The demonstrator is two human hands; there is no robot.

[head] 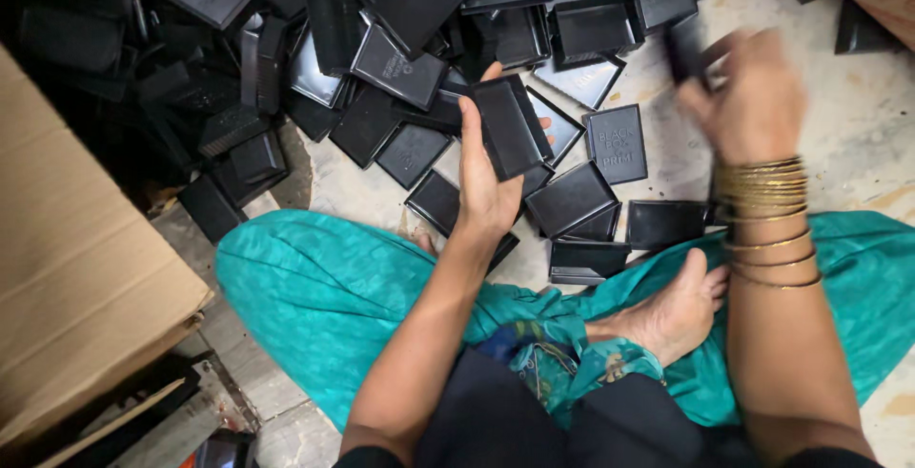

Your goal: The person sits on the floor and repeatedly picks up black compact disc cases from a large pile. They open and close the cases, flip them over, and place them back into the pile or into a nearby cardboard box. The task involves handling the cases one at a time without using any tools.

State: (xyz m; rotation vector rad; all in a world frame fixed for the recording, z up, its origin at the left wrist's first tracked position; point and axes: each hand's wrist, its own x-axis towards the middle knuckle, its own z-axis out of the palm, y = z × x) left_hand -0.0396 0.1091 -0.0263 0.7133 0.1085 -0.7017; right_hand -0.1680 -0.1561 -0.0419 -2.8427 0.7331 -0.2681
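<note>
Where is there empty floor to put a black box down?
Bare floor shows right of the right hand, above the teal trousers. A smaller patch lies left of the left hand. The black box pile crowds the top.

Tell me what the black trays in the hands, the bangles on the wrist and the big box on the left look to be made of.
Black tray in the left hand: likely moulded plastic, semi-gloss, with a raised rim and soft sheen.
Piece in the right hand: dark, too blurred to judge.
Bangles: seemingly thin gold-coloured metal, shiny.
Box: brown corrugated cardboard, matt, with a folded flap.
</note>
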